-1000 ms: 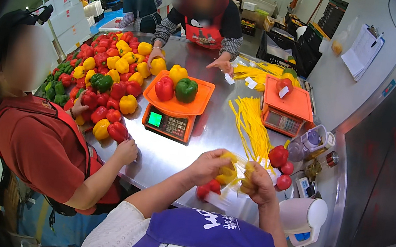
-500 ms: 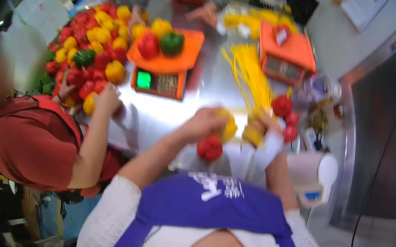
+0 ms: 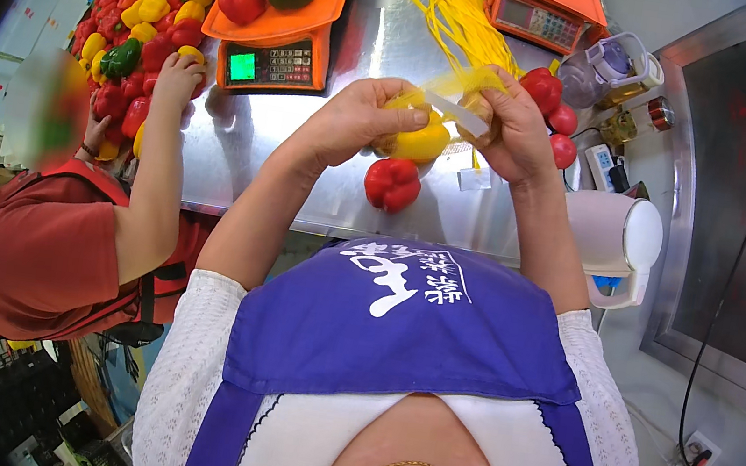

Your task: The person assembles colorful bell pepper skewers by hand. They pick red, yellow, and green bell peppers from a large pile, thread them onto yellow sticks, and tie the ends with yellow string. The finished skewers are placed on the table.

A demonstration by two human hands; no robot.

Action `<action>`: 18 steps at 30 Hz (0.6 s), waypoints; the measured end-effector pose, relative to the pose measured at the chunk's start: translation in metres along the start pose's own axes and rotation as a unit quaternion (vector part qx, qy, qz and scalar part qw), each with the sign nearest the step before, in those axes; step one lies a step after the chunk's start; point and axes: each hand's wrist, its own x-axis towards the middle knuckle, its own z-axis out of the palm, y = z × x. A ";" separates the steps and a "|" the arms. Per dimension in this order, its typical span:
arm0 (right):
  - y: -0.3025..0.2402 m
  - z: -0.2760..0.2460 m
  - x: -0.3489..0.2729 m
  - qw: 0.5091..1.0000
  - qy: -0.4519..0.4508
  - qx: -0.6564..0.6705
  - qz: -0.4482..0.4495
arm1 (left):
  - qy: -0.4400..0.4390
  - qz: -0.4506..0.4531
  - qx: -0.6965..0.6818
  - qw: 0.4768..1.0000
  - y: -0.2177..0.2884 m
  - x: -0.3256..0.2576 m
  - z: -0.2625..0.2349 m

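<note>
A length of yellow mesh net [image 3: 468, 85] is stretched between my two hands above the steel table, with a white strip [image 3: 458, 112] across it. My left hand [image 3: 371, 120] pinches one end of the net, thumb against fingers. My right hand [image 3: 515, 131] grips the other end. A yellow bell pepper [image 3: 424, 142] shows just under the net beside my left fingers; whether that hand touches it, I cannot tell. Nearer to me, a red bell pepper [image 3: 392, 185] sits on the table. A small white tag [image 3: 474, 179] shows below my right fingers.
An orange scale [image 3: 273, 64] holds peppers, with a heap of peppers [image 3: 140, 33] to its left, where a co-worker's hand [image 3: 178, 80] reaches in. Yellow nets [image 3: 462, 19] lie ahead near a second scale [image 3: 542, 20]. Red peppers [image 3: 543, 88] and a kettle [image 3: 613, 236] stand right.
The yellow net now stretches between my hands; before, my right hand was by the pile of nets. The whole view has shifted, so the table appears higher. The red pepper stays beside my hands.
</note>
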 end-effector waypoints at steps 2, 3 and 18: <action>0.013 -0.034 0.008 0.992 -0.115 0.046 0.017 | -0.003 -0.041 0.020 0.999 -0.004 -0.001 -0.004; 0.019 -0.038 0.014 0.965 -0.235 0.107 0.032 | 0.022 -0.027 -0.007 0.999 -0.009 -0.002 -0.004; 0.133 -0.058 -0.033 0.974 0.099 -0.142 0.144 | 0.279 -0.091 -0.117 0.949 -0.128 -0.038 -0.005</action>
